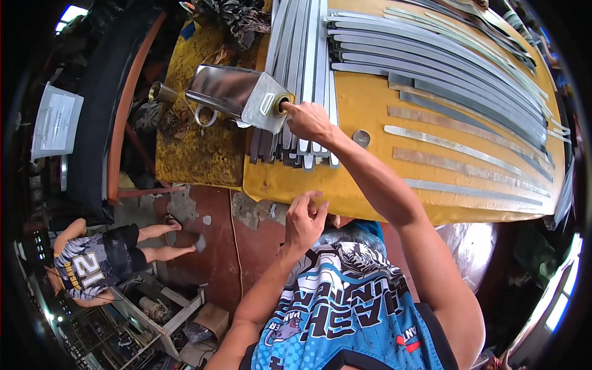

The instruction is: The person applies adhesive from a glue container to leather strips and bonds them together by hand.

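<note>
A shiny rectangular metal can (219, 91) lies tilted over the left part of the table, its handled top facing my right hand (308, 120). My right index finger reaches into the can's round mouth, with the other fingers curled in; whether they press on the rim is hidden. Beneath the can's top run long grey metal strips (316, 55). A small round metal cap (361, 139) lies just right of my right wrist. My left hand (304, 219) hovers by the table's near edge, holding nothing, its fingers loosely bent and apart.
More flat strips (431, 52) fan across the yellow-covered table (361, 185). A brass-coloured cup (161, 92) and dark rags (243, 18) sit toward the left. Another person (102, 262) stands on the left, near a wooden frame (166, 317). A cable (236, 246) crosses the red floor.
</note>
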A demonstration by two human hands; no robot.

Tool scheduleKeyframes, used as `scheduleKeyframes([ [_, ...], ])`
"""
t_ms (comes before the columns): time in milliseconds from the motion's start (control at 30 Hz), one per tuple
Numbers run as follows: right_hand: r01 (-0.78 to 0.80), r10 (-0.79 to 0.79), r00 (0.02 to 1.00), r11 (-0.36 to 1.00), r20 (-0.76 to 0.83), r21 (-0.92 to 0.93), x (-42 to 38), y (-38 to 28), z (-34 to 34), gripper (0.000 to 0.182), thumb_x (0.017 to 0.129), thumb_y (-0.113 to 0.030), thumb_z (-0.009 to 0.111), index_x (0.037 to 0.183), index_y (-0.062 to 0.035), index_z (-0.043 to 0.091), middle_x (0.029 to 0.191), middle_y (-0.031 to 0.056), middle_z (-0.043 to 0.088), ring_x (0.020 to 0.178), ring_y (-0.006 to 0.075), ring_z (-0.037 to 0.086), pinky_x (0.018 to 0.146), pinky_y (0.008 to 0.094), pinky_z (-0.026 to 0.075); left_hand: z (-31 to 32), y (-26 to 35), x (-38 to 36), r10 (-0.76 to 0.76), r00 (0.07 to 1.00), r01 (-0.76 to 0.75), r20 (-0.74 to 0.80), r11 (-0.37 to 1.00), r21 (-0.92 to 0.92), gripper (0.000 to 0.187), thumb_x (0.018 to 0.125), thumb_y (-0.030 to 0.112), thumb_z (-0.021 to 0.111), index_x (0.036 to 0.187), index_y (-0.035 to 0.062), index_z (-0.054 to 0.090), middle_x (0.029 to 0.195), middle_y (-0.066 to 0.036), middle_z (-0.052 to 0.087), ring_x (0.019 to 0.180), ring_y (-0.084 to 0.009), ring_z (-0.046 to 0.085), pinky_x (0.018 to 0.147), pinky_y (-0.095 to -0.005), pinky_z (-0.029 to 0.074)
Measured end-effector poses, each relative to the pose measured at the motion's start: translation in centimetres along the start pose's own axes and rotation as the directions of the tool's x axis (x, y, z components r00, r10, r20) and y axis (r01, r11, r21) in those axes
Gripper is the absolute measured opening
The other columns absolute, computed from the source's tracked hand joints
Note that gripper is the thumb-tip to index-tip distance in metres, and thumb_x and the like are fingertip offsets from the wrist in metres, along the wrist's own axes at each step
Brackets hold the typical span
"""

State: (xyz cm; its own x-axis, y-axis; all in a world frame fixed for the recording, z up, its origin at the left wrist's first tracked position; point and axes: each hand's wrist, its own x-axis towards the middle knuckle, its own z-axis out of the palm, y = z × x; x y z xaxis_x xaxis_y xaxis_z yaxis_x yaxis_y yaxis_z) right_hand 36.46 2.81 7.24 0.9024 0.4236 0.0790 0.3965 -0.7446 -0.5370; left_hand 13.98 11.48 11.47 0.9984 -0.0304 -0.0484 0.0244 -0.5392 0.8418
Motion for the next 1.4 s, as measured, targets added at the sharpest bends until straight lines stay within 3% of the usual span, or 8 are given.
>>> scheduleKeyframes([
  [600, -0.122, 0.110, 0.992, 0.951, 0.059, 0.283, -4.6, -1.5, -0.8, 0.050, 0.076, -0.014, 0.056, 0.126, -0.0141, 0.063, 0.073, 0.0209, 0.068, 0.065, 0.0385, 0.066, 0.064, 0.0467, 0.054, 1.4, -1.3, -0.3, -0.022, 0.998, 0.022, 0.064, 1.000, -0.011, 0.025, 0.084, 0.012, 0.070, 0.105, 0.0008, 0.062, 0.067, -0.009, 0.050, 0.062, -0.0247, 0.052, 0.062, -0.0391, 0.045],
  [733, -0.108, -0.055, 0.988, 0.428, 0.145, 0.897, -8.4, -4.4, -5.8, 0.048, 0.082, -0.001, 0.052, 0.128, -0.0107, 0.064, 0.065, -0.0015, 0.054, 0.061, 0.0073, 0.049, 0.060, 0.0258, 0.045, 2.7, -1.6, -0.5, -0.096, 0.985, 0.106, 0.140, 0.992, -0.063, 0.020, 0.084, 0.012, 0.070, 0.100, 0.0020, 0.062, 0.068, -0.009, 0.050, 0.061, -0.0225, 0.050, 0.060, -0.0379, 0.044],
  [900, 0.171, 0.302, 0.923, 0.234, -0.239, 0.957, -18.9, -5.3, -10.6, 0.050, 0.087, 0.010, 0.047, 0.135, 0.0005, 0.054, 0.081, -0.0008, 0.053, 0.076, 0.0055, 0.050, 0.069, 0.0207, 0.042, 3.7, -1.7, 0.2, 0.093, 0.952, -0.080, 0.290, 0.995, -0.057, 0.017, 0.085, 0.009, 0.069, 0.100, 0.0005, 0.066, 0.065, -0.006, 0.049, 0.059, -0.0142, 0.047, 0.055, -0.0313, 0.041],
  [1033, -0.386, 0.820, 0.549, 0.419, -0.160, 0.822, -27.3, 1.1, -3.7, 0.059, 0.088, -0.003, 0.056, 0.146, -0.0124, 0.046, 0.064, 0.0017, 0.057, 0.056, 0.0075, 0.049, 0.057, 0.0244, 0.045, 3.2, 2.1, 1.6, 0.011, 0.846, -0.016, 0.534, 1.000, 0.005, 0.023, 0.085, 0.012, 0.069, 0.106, 0.0032, 0.068, 0.069, -0.009, 0.057, 0.059, -0.0167, 0.053, 0.056, -0.0318, 0.043],
  [1167, -0.655, 0.779, 0.622, 0.572, -0.079, 0.493, -30.7, 1.7, 0.5, 0.067, 0.093, -0.016, 0.059, 0.154, -0.0140, 0.032, 0.066, 0.0086, 0.058, 0.053, 0.0173, 0.049, 0.058, 0.0290, 0.047, 8.1, 7.8, 2.9, 0.303, 0.730, -0.365, 0.613, 0.931, -0.025, 0.037, 0.088, 0.025, 0.066, 0.119, 0.0061, 0.065, 0.077, -0.012, 0.064, 0.066, -0.0235, 0.060, 0.064, -0.0363, 0.049],
  [1200, -0.528, 0.683, 0.696, 0.696, -0.220, 0.487, -31.8, 2.7, 3.2, 0.070, 0.090, -0.026, 0.061, 0.153, -0.0150, 0.033, 0.093, 0.0165, 0.069, 0.074, 0.0253, 0.066, 0.070, 0.0403, 0.051, 10.3, 8.5, 2.8, 0.386, 0.691, -0.503, 0.612, 0.864, 0.024, 0.042, 0.089, 0.030, 0.065, 0.123, 0.0064, 0.064, 0.082, -0.013, 0.067, 0.073, -0.0252, 0.063, 0.068, -0.0392, 0.051],
  [1267, -0.641, 0.553, 0.693, 0.766, -0.463, -0.044, -30.3, 1.9, 3.2, 0.069, 0.092, -0.032, 0.060, 0.154, -0.0186, 0.033, 0.118, 0.0196, 0.061, 0.098, 0.0288, 0.061, 0.087, 0.0411, 0.046, 15.2, 8.9, 2.2, 0.469, 0.616, -0.751, 0.633, 0.593, 0.291, 0.048, 0.091, 0.030, 0.058, 0.130, 0.0022, 0.056, 0.099, -0.012, 0.069, 0.094, -0.0276, 0.063, 0.085, -0.0462, 0.049],
  [1400, -0.745, 0.573, 0.640, 0.627, -0.512, -0.228, -29.1, 1.3, 2.7, 0.063, 0.089, -0.036, 0.066, 0.147, -0.0224, 0.046, 0.112, 0.0148, 0.047, 0.105, 0.0317, 0.044, 0.093, 0.0477, 0.036, 19.9, 11.5, 2.3, 0.277, 0.562, -0.733, 0.779, 0.604, 0.314, 0.057, 0.089, 0.027, 0.060, 0.137, -0.0017, 0.049, 0.111, -0.012, 0.067, 0.107, -0.0281, 0.059, 0.096, -0.0468, 0.044],
])
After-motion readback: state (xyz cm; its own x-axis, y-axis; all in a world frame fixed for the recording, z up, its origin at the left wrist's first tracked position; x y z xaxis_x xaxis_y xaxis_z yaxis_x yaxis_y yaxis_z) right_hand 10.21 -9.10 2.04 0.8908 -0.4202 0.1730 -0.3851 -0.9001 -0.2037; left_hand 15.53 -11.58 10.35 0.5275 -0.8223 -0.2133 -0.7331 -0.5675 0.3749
